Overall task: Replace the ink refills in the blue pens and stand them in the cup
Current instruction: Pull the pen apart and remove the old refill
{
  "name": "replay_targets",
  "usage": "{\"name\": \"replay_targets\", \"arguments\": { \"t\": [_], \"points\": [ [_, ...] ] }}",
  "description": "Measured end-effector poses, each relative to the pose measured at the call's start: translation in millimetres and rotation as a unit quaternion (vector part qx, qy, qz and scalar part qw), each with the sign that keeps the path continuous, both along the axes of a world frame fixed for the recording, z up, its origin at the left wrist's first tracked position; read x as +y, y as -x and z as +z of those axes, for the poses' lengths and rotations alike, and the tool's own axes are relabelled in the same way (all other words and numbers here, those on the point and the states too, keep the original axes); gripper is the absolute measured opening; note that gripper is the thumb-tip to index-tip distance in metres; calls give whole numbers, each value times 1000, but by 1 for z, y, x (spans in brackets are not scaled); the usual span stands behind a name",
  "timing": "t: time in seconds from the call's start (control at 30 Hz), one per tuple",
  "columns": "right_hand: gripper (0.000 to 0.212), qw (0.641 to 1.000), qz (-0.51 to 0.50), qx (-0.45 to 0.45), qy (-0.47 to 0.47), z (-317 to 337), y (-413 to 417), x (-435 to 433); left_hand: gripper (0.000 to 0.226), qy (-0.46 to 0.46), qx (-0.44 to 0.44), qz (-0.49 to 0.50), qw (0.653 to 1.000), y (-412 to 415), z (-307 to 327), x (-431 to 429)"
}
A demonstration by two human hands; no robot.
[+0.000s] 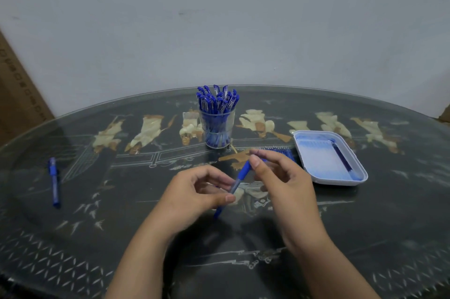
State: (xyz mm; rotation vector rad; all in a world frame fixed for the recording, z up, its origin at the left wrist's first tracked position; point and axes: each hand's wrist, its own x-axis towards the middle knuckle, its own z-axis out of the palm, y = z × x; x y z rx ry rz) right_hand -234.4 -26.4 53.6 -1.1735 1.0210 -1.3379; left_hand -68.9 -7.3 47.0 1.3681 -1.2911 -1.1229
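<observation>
Left hand and right hand are both pinching one blue pen above the table; fingers are hiding its middle and tip. Cup is standing behind, full of pens. Refills are lying partly hidden behind the right hand, beside the tray. Spare pen is lying far left. Box print is showing blurred, unreadable.
</observation>
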Motion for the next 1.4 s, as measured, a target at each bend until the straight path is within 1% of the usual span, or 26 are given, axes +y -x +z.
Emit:
{"name": "replay_targets", "arguments": {
  "t": [0.13,0.27,0.4,0.47,0.57,0.67,0.77,1.1,1.2,1.3,1.37,1.4],
  "points": [
    [12,1000,5,-21,-5,3,5,-2,26,6,-32,-6,999,-3,2,1],
    [25,997,-11,-76,-11,6,11,-5,27,20,-56,-4,998,-8,1,1],
    [25,998,4,-59,2,8,9,-4,27,30,-64,-6,997,-10,0,0],
    [26,997,-12,-74,11,8,6,-3,26,34,-68,-9,997,-10,-1,0],
    [30,988,-55,-139,29,11,7,-2,25,38,-79,-16,996,-10,-1,0],
    [26,980,-85,-169,62,13,9,-2,24,33,-88,-18,995,-10,0,1],
    [23,977,-88,-179,69,14,7,-1,23,28,-88,-21,996,-8,1,1],
    [29,977,-96,-165,91,12,4,-3,24,26,-81,-14,996,-9,-1,-1],
    [28,967,-131,-188,107,22,16,-6,24,29,-97,-12,995,-9,-1,0],
    [29,945,-193,-235,117,34,39,-13,24,34,-101,-12,994,-10,-1,2],
    [29,936,-225,-243,116,37,55,-17,24,51,-94,19,994,-11,-2,1],
    [28,938,-234,-232,110,37,61,-20,24,68,-84,50,993,-11,-3,1]
  ]
}}
